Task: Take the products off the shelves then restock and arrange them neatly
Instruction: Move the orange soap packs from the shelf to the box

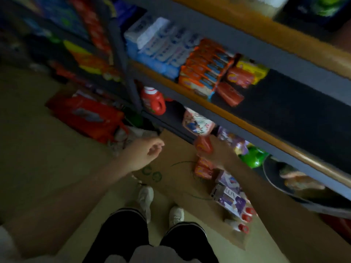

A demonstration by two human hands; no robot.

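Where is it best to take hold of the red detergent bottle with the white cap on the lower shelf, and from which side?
Grip the red detergent bottle by its side handle, coming from the open front of the shelf. It seems to stand upright near the edge by the grey post, handle toward the aisle. The picture is blurred, so this is a judgement.

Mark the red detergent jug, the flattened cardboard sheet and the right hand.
red detergent jug (154, 101): head view, body.
flattened cardboard sheet (176, 156): head view, bare area.
right hand (214, 152): head view, back of hand.

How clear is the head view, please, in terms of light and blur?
Head view: dim overall, with motion blur smearing the shelf and the labels on its packs; wide-angle bending curves the shelf edges; the right hand holding a red pack is soft-edged.
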